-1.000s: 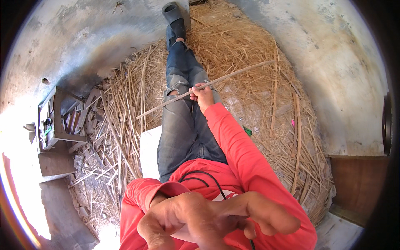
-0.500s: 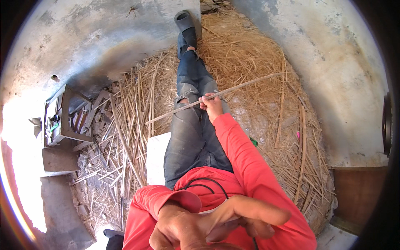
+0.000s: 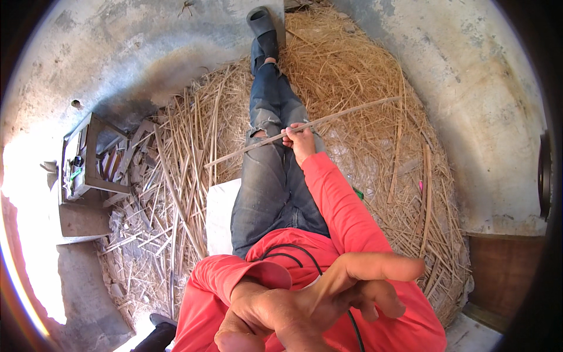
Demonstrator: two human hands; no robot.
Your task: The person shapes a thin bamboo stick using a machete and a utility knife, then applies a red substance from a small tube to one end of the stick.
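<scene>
Through my feed I see a pale, dusty floor (image 3: 340,151), spread thickly toward its far edge with fine golden-brown straw (image 3: 340,64), while long, narrow, buff-coloured woody strips (image 3: 190,149) lie crisscrossed over its left side. Near its right edge I make out long, flat tan strips (image 3: 427,176) with a small bright-pink scrap (image 3: 420,186) just beside them, and farther in, a green object (image 3: 358,193) too small for me to identify.
</scene>
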